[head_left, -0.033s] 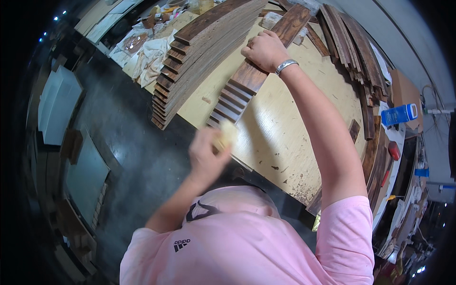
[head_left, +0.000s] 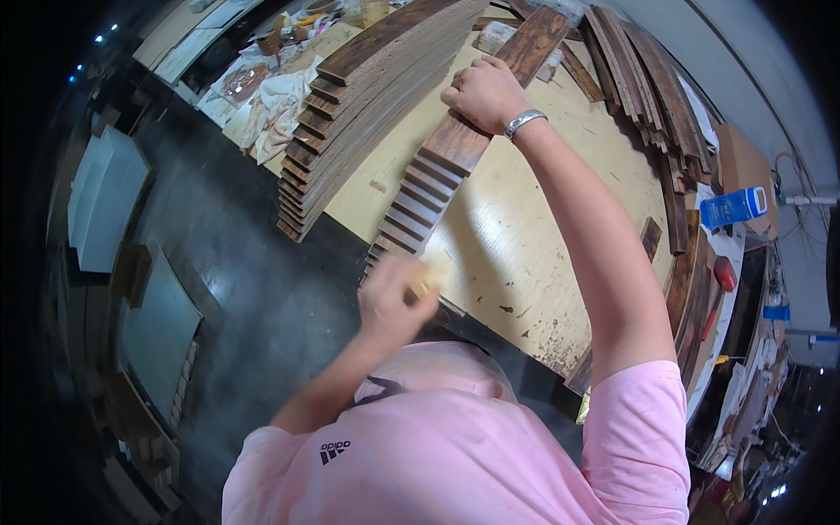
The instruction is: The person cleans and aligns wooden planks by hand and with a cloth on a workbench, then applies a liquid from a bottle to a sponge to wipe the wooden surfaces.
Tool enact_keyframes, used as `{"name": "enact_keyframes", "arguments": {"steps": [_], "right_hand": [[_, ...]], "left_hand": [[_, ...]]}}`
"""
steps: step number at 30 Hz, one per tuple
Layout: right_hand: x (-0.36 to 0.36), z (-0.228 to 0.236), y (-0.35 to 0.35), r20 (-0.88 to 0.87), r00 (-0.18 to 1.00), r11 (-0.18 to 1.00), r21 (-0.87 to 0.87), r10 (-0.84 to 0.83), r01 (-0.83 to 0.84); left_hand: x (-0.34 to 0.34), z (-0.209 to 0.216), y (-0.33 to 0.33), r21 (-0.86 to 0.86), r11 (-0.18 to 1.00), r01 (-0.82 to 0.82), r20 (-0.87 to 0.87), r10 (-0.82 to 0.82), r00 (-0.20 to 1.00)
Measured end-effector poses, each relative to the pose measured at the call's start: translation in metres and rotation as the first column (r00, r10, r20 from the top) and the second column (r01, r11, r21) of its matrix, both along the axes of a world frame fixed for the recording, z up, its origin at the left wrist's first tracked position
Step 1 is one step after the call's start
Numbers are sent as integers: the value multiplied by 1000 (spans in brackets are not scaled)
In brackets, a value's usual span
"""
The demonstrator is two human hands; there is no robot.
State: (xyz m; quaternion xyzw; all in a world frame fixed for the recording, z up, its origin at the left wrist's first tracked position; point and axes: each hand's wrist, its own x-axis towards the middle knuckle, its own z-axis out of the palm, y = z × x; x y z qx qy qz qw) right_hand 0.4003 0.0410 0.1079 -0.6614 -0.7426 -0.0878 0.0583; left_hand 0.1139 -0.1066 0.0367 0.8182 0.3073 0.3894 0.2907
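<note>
My left hand (head_left: 389, 302) is closed on a pale yellow pad (head_left: 437, 271), which looks soft and is smeared by motion. It is at the near, lower end of a stepped stack of dark brown wooden boards (head_left: 455, 149), covering part of the lowest ones. The boards' ends are staggered like stairs toward me. On the top board, farther up, rests my right hand (head_left: 488, 94), fingers curled and pressed down on it. A silver band (head_left: 525, 122) circles that wrist. The near ends reach past the edge of the pale worktable (head_left: 551, 254).
Left of the stack stands a larger staggered pile of boards (head_left: 350, 131), with a white rag (head_left: 278, 118) beside it. More dark strips (head_left: 647, 79) lie at the far right, near a blue container (head_left: 733, 208) and a red-handled tool (head_left: 724, 275). Grey floor (head_left: 236, 236) lies at left.
My left hand and the pad have moved slightly right and toward me, uncovering more of the lower board ends. My right hand has stayed nearly in place on the stack.
</note>
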Motion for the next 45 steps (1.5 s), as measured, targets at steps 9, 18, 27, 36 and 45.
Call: {"name": "enact_keyframes", "arguments": {"steps": [9,18,27,36,45], "right_hand": [[-1,12,-5,19,998,997,-56,63,-62],[0,4,3,15,983,979,88,186,-186],[-6,21,0,-21,990,977,-164,136,-138],[-10,30,-4,-59,993,980,-165,106,-114],[-2,20,0,-52,989,982,-123,136,-142]], "left_hand": [[8,-4,-10,1,996,-90,17,90,996],[18,1,4,34,914,-403,26,403,915],[12,13,8,-119,821,-559,-20,561,828],[3,4,8,-258,811,-524,79,559,826],[4,20,-9,-221,824,-521,22,539,842]]}}
